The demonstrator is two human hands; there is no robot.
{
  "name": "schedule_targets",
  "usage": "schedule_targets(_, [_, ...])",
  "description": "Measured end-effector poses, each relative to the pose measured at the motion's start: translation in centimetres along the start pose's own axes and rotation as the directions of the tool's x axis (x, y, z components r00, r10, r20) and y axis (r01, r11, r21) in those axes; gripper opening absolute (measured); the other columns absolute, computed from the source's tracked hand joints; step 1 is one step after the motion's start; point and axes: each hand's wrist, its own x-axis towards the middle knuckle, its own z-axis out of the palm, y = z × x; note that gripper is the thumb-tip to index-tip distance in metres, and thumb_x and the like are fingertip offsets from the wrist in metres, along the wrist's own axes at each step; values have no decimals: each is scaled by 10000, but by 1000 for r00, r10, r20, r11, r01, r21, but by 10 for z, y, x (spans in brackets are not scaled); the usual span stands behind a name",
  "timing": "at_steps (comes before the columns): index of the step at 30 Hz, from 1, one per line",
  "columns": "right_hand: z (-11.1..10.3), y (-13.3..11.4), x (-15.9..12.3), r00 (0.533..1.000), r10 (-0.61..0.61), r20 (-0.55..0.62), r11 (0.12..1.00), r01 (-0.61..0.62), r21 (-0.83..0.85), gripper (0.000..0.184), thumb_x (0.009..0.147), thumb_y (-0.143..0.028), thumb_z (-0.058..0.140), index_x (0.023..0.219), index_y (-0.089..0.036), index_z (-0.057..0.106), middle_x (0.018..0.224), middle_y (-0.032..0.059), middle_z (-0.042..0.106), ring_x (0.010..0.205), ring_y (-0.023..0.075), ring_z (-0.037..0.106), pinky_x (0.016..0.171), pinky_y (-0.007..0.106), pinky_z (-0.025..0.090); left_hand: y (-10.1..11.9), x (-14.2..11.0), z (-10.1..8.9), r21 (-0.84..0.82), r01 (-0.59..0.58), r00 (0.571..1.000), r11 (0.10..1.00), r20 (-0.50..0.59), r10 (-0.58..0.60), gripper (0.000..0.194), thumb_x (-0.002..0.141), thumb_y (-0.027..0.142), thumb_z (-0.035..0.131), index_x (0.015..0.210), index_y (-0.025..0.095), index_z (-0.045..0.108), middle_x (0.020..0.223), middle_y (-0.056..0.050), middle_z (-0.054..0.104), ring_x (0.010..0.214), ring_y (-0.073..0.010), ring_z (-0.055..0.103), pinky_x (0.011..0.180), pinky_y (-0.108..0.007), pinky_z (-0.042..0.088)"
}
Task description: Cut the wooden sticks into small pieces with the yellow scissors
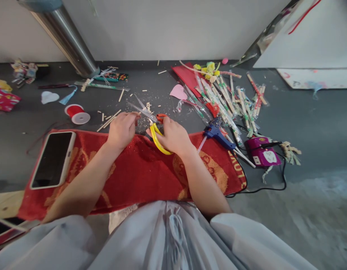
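Observation:
My right hand [174, 135] grips yellow-and-orange-handled scissors [151, 120]; their open blades point up and to the left over the grey floor. My left hand [122, 129] is curled, fingers pinched near the blades on something too small to make out. Both hands rest at the far edge of a red towel [134, 176] that lies across the floor in front of me. Small wood bits and crumbs are scattered just beyond the scissors.
A phone [53, 159] lies on the towel's left end. A blue glue gun [217, 133], a purple power strip [262, 154] and a pile of wrapped chopsticks [227, 101] lie to the right. A red ribbon spool [77, 113], pink paper heart [178, 92] and metal pole [68, 37] stand beyond.

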Motion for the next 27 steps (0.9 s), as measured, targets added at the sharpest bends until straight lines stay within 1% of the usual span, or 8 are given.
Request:
schedule_targets(4, [0, -1, 1, 1000, 4, 6, 1000, -4, 27, 629, 918, -651, 420, 1168, -86, 539, 1105, 202, 687, 1047, 325, 664, 874, 399, 481, 1, 0, -1, 39, -2, 1000, 999, -1, 2, 259, 899, 156, 388, 902, 202, 642, 825, -59, 710, 810, -204, 652, 746, -337, 518])
schedule_targets(8, [0, -3, 2, 999, 29, 16, 999, -30, 41, 592, 924, -615, 447, 1210, -105, 544, 1107, 173, 700, 1049, 305, 671, 872, 378, 483, 2, 1, -2, 75, 16, 1000, 997, -6, -16, 249, 907, 164, 385, 895, 208, 629, 834, -59, 708, 796, -203, 647, 728, -332, 510])
schedule_targets(13, [-6, -7, 2, 992, 104, 66, 994, -103, -22, 596, 905, -643, 441, 1152, -121, 590, 1057, 146, 721, 970, 311, 695, 814, 385, 502, 3, 1, -2, 86, 53, 999, 995, 2, -53, 250, 924, 187, 371, 866, 218, 613, 819, -65, 694, 787, -205, 640, 712, -330, 500])
schedule_targets(16, [-10, -9, 2, 988, 134, 83, 990, -129, -62, 631, 893, -666, 435, 1187, -131, 594, 1048, 149, 727, 973, 311, 695, 824, 397, 504, 4, 1, -3, 58, 93, 995, 994, 29, -94, 240, 915, 190, 376, 854, 219, 606, 819, -59, 688, 794, -201, 641, 726, -330, 499])
schedule_targets(19, [-9, -9, 3, 985, 144, 94, 989, -139, -56, 653, 885, -686, 432, 1215, -146, 595, 1043, 146, 730, 977, 312, 693, 830, 401, 503, 9, 2, -6, -47, 173, 983, 984, 74, -169, 247, 933, 231, 377, 864, 204, 613, 762, -46, 673, 774, -190, 646, 729, -321, 505])
schedule_targets(21, [-7, -8, 4, 982, 158, 98, 987, -156, -36, 652, 881, -696, 430, 1175, -144, 614, 1027, 153, 730, 958, 314, 694, 813, 396, 503, 13, 4, -7, -152, 260, 964, 954, 102, -246, 270, 959, 292, 376, 914, 200, 625, 744, -34, 669, 737, -173, 646, 713, -307, 513])
schedule_targets(24, [-4, -5, 7, 981, 180, 75, 983, -183, 35, 622, 877, -705, 430, 1079, -152, 633, 988, 160, 729, 907, 305, 696, 770, 383, 494, 18, 5, -3, -346, 356, 931, 868, 51, -361, 293, 977, 376, 387, 1104, 208, 591, 902, -47, 704, 774, -154, 664, 718, -290, 537])
schedule_targets(27, [-4, -3, 8, 979, 202, 36, 965, -205, 166, 568, 885, -707, 409, 911, -184, 630, 862, 130, 724, 819, 274, 687, 727, 361, 474, 20, 1, 6, -503, 353, 906, 789, -28, -423, 347, 984, 416, 384, 1257, 223, 474, 1070, -77, 688, 822, -145, 680, 710, -279, 556])
